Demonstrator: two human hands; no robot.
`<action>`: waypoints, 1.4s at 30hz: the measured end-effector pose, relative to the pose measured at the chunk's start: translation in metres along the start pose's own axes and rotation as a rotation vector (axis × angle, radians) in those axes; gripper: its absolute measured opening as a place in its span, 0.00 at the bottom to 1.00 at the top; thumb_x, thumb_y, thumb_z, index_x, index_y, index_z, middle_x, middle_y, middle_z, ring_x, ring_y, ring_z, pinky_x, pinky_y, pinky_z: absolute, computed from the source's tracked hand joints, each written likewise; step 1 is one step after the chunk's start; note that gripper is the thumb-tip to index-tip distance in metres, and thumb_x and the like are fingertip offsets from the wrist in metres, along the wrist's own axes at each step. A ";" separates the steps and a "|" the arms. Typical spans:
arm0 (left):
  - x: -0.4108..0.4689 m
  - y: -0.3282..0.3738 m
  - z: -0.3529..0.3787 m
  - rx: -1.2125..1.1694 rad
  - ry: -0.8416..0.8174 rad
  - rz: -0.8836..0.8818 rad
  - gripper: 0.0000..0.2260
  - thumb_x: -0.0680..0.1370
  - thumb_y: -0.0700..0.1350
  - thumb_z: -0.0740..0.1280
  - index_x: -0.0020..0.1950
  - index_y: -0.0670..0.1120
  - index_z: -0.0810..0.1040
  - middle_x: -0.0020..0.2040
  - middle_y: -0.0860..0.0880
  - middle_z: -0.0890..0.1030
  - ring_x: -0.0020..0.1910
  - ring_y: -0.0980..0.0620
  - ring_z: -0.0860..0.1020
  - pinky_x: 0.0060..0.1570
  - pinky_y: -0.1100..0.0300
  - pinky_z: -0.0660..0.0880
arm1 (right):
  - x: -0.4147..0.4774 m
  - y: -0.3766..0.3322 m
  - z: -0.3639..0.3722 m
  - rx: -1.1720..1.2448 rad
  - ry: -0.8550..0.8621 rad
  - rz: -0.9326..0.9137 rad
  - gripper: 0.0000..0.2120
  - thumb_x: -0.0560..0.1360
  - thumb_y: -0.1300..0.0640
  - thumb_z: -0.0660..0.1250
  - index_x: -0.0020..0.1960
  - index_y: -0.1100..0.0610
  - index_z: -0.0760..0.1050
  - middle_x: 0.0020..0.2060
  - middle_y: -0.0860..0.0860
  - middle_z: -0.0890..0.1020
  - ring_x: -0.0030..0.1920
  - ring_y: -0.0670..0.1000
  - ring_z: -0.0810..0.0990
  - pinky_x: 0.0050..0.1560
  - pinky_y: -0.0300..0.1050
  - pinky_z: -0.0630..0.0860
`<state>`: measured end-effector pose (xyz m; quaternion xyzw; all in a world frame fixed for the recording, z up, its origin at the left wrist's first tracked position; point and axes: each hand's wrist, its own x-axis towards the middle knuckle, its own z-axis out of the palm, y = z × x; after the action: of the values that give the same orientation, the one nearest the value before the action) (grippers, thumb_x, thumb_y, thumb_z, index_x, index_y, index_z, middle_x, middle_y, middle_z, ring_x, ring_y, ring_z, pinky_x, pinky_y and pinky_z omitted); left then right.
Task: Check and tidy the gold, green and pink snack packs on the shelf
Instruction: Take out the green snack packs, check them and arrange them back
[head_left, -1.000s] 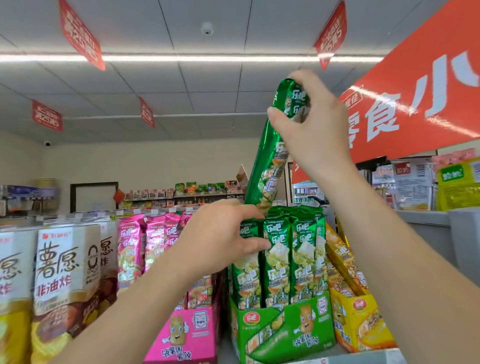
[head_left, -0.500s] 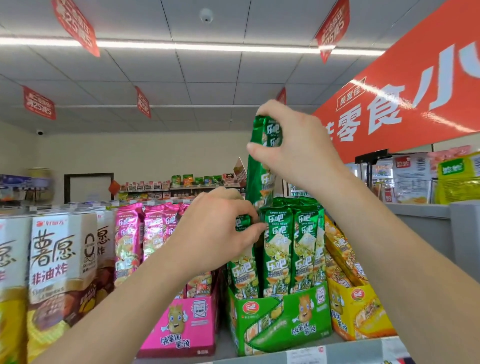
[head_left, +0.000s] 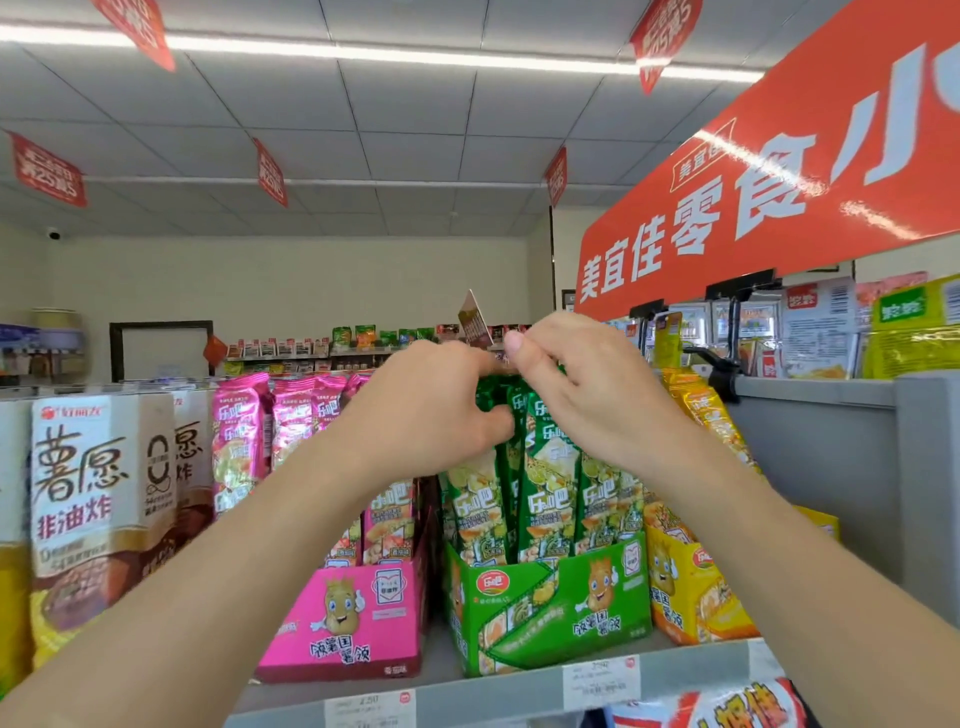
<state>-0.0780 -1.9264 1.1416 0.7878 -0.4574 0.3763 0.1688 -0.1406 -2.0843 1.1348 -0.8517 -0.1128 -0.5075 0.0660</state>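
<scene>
Several tall green snack packs (head_left: 545, 493) stand upright in a green display box (head_left: 545, 603) at the middle of the shelf. My left hand (head_left: 431, 410) grips their tops from the left, thumb against a pack. My right hand (head_left: 587, 395) pinches the top of one green pack that stands in the box among the others. Both hands hide the pack tops. Pink packs (head_left: 239, 431) stand in a pink box (head_left: 348, 618) to the left. Gold packs (head_left: 711, 415) lean in a yellow box (head_left: 696, 592) to the right.
White and brown snack cartons (head_left: 98, 493) fill the shelf's left end. A grey partition (head_left: 831, 467) rises right of the gold box, under an orange sign (head_left: 779, 182). The shelf's front edge (head_left: 493, 691) carries price labels. More shelves stand in the background.
My right hand has lowered the green pack from high above the box down into the row. My left hand has stayed at the tops of the green packs.
</scene>
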 end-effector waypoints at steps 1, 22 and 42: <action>0.001 0.000 -0.001 0.016 -0.009 0.000 0.20 0.73 0.53 0.68 0.65 0.51 0.79 0.22 0.55 0.72 0.26 0.69 0.73 0.38 0.62 0.73 | 0.000 0.003 0.004 0.026 0.126 -0.013 0.20 0.83 0.49 0.51 0.40 0.58 0.72 0.37 0.50 0.74 0.40 0.50 0.71 0.39 0.48 0.66; 0.005 -0.020 -0.001 0.232 -0.115 0.172 0.21 0.72 0.55 0.55 0.58 0.54 0.81 0.59 0.52 0.80 0.65 0.51 0.73 0.66 0.52 0.69 | -0.010 0.018 -0.007 0.021 -0.176 -0.012 0.29 0.75 0.31 0.54 0.56 0.50 0.81 0.57 0.43 0.81 0.60 0.46 0.76 0.65 0.56 0.67; 0.030 -0.016 -0.013 0.042 -0.361 0.035 0.19 0.81 0.59 0.54 0.51 0.51 0.81 0.40 0.53 0.80 0.42 0.54 0.78 0.45 0.57 0.74 | -0.005 0.018 0.006 -0.107 -0.095 0.110 0.10 0.76 0.40 0.63 0.52 0.43 0.77 0.53 0.43 0.78 0.57 0.49 0.76 0.62 0.54 0.65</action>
<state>-0.0606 -1.9280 1.1738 0.8378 -0.4860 0.2412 0.0608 -0.1334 -2.1012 1.1278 -0.8821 -0.0415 -0.4673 0.0426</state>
